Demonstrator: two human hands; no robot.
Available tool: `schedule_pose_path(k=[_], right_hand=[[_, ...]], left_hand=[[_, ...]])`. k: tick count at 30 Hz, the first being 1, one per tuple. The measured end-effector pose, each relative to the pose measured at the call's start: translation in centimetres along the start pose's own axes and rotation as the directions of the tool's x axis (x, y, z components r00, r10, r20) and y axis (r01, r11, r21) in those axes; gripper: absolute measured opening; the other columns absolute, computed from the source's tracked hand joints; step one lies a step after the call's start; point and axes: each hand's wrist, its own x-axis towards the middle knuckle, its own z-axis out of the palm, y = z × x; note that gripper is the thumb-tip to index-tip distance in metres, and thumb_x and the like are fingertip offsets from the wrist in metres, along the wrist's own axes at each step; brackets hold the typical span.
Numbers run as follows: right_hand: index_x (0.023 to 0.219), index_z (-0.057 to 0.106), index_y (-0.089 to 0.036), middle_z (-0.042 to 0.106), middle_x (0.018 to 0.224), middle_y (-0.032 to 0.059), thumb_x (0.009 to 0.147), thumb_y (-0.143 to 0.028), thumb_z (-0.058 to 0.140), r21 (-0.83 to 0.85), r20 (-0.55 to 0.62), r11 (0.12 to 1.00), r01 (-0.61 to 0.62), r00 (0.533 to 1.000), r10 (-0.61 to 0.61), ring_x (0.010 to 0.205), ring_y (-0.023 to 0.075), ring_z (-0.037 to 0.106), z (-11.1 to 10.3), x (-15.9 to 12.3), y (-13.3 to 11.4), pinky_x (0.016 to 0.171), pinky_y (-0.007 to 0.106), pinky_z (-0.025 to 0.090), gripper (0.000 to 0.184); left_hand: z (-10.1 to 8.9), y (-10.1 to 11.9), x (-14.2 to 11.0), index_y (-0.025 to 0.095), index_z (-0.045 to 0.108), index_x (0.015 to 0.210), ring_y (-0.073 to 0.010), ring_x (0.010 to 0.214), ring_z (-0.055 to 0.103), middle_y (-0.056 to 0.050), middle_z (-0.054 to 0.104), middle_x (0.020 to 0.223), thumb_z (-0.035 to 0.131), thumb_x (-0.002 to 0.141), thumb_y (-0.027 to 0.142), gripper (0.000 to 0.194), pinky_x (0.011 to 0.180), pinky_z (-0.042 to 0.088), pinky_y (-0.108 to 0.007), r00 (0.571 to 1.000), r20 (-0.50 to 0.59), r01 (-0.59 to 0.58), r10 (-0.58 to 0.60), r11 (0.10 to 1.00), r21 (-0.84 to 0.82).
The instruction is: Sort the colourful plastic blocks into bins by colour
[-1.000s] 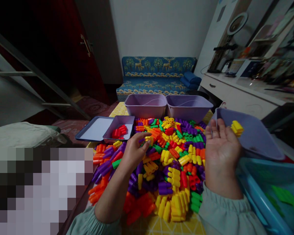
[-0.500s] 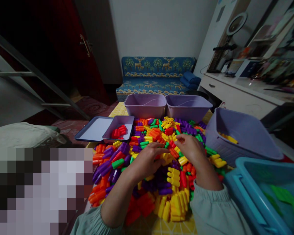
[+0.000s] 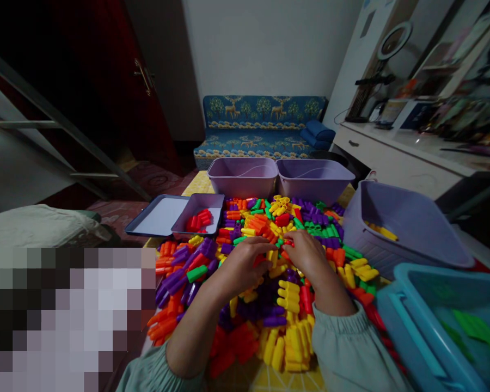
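Observation:
A big pile of plastic blocks [image 3: 265,283] in yellow, orange, purple, green and red covers the yellow table in front of me. Both my hands lie on top of it, fingertips nearly meeting at the pile's middle. My left hand [image 3: 243,267] is curled palm down over yellow and orange blocks. My right hand [image 3: 306,255] is curled too, its fingertips on small red and yellow blocks. What either hand grips is hidden under the fingers. Right of my right hand stands a purple bin [image 3: 412,247] with a few yellow blocks [image 3: 381,232] in it.
Two purple bins [image 3: 243,175] [image 3: 315,177] stand side by side behind the pile. At back left, a small tray [image 3: 188,223] holds red blocks [image 3: 199,218], beside a flat lid [image 3: 157,215]. A blue bin [image 3: 428,321] with green pieces sits at lower right. A white desk [image 3: 396,158] runs along the right.
My right hand, open over the right purple bin as a yellow block dropped in, came back left and down onto the pile. My left hand slid right to meet it.

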Motion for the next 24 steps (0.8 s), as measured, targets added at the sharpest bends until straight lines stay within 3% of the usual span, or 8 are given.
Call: schedule_pose_path(k=[4,7,10,12,15,20,24], right_hand=[[0.091,0.075,-0.022,0.071,0.104,0.0096,0.084,-0.018,0.058,0.093,-0.066,0.995,0.026,0.998,-0.020,0.099,0.0237,0.067,-0.4,0.2,0.2,0.085,0.033,0.048,0.019],[0.089,0.074,-0.021,0.072,0.094,0.0073,0.081,-0.020,0.060,0.339,-0.161,0.938,0.078,0.987,-0.024,0.079,0.0204,0.069,-1.2,0.1,-0.1,0.073,0.032,0.051,0.016],[0.091,0.071,-0.019,0.072,0.078,0.0044,0.079,-0.027,0.061,0.675,-0.124,0.733,0.091,0.992,-0.009,0.056,0.0171,0.064,-2.1,-0.4,-1.0,0.055,0.029,0.049,0.018],[0.089,0.070,-0.018,0.069,0.067,0.0025,0.077,-0.031,0.064,0.796,-0.088,0.600,0.083,0.996,-0.020,0.049,0.0160,0.061,-2.6,-0.8,-1.8,0.049,0.027,0.047,0.019],[0.086,0.069,-0.017,0.067,0.062,0.0013,0.075,-0.034,0.067,0.852,-0.086,0.515,0.095,0.995,-0.042,0.048,0.0151,0.061,-2.9,-1.4,-2.9,0.049,0.026,0.047,0.021],[0.091,0.067,-0.016,0.064,0.056,-0.0009,0.075,-0.035,0.068,0.876,-0.066,0.472,0.105,0.993,-0.097,0.050,0.0153,0.063,-2.7,-1.7,-3.8,0.050,0.025,0.049,0.025],[0.089,0.067,-0.015,0.066,0.062,0.0005,0.074,-0.035,0.069,0.891,-0.089,0.433,0.136,0.988,-0.126,0.052,0.0147,0.064,-2.8,-1.9,-4.3,0.053,0.026,0.052,0.025]], left_hand=[[-0.1,-0.2,0.0,0.020,0.070,0.118,-0.0262,0.113,0.063,-0.011,0.067,0.123,0.062,0.082,0.013,0.037,0.100,0.047,-0.038,0.999,-0.044,0.014,-0.015,1.000,-0.014],[0.0,-0.5,0.0,0.020,0.065,0.124,-0.0266,0.113,0.063,-0.012,0.067,0.123,0.063,0.080,0.013,0.045,0.099,0.049,-0.039,0.986,-0.155,0.046,-0.055,0.997,-0.060],[0.1,-0.7,0.0,0.019,0.061,0.131,-0.0282,0.114,0.063,-0.014,0.066,0.126,0.066,0.082,0.021,0.049,0.094,0.052,-0.040,0.957,-0.256,0.089,-0.135,0.979,-0.184],[0.0,-0.7,0.0,0.017,0.060,0.131,-0.0286,0.111,0.065,-0.016,0.067,0.125,0.066,0.084,0.029,0.050,0.090,0.055,-0.039,0.945,-0.262,0.119,-0.197,0.951,-0.285],[-0.2,-0.4,0.1,0.015,0.062,0.128,-0.0273,0.102,0.069,-0.015,0.071,0.117,0.065,0.085,0.034,0.048,0.082,0.057,-0.036,0.945,-0.209,0.154,-0.254,0.904,-0.400],[-0.4,-0.1,0.2,0.014,0.070,0.117,-0.0270,0.092,0.071,-0.011,0.076,0.102,0.066,0.083,0.037,0.041,0.078,0.057,-0.035,0.931,-0.193,0.197,-0.311,0.870,-0.452],[-0.3,-0.6,0.2,0.015,0.072,0.115,-0.0249,0.085,0.070,-0.009,0.076,0.092,0.066,0.083,0.043,0.043,0.075,0.056,-0.032,0.935,-0.148,0.213,-0.323,0.843,-0.494]])
